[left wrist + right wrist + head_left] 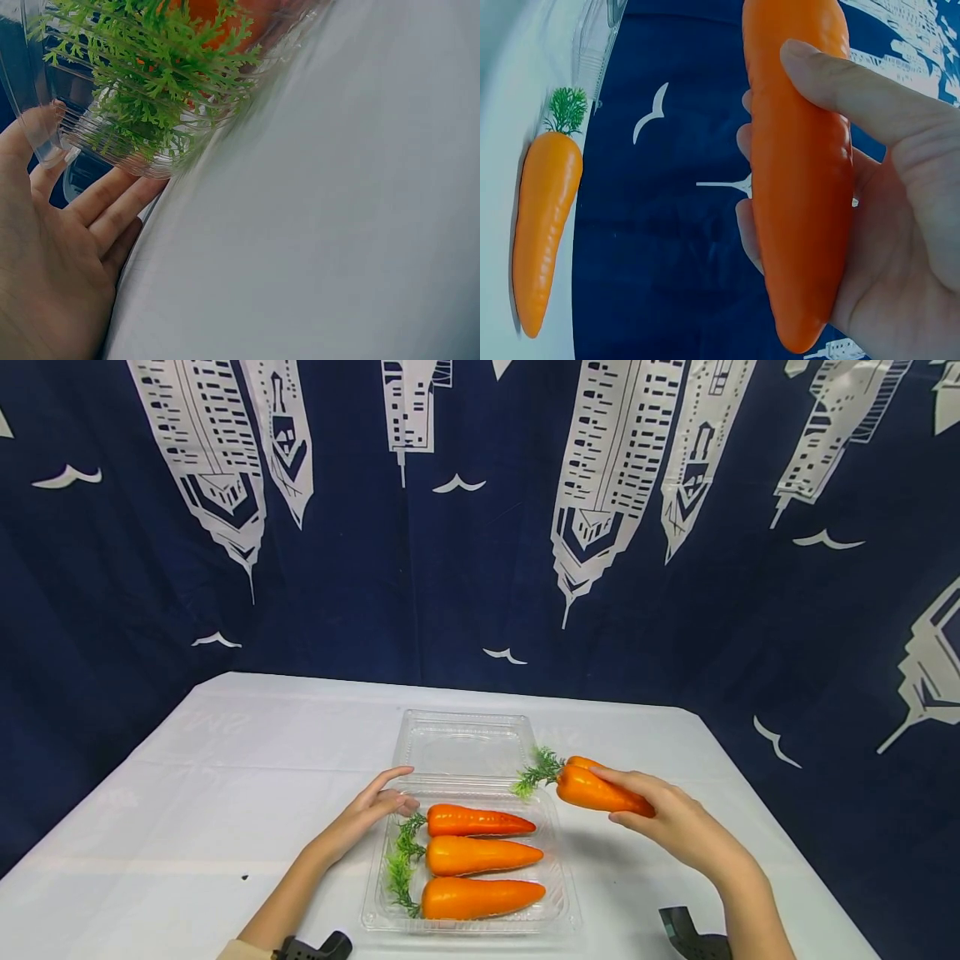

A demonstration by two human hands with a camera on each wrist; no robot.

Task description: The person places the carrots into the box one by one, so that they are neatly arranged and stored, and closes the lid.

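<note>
My right hand [678,814] grips an orange carrot [592,792] above the table, right of a clear plastic clamshell box [562,910]. In the right wrist view the thumb lies across this carrot [799,172], with fingertips showing on its far side. Another carrot [546,232] lies on the table; in the head view the held one mostly hides it. Three carrots lie in a column in the box, including a middle carrot [480,856], green tops leftward. My left hand [363,814] touches the box's left side near the hinge, fingers mostly extended.
The box's lid [465,743] is folded back, flat on the white-covered table [247,777]. A dark blue curtain [465,568] with white building prints hangs behind. A small dark speck [244,877] is on the cloth at left.
</note>
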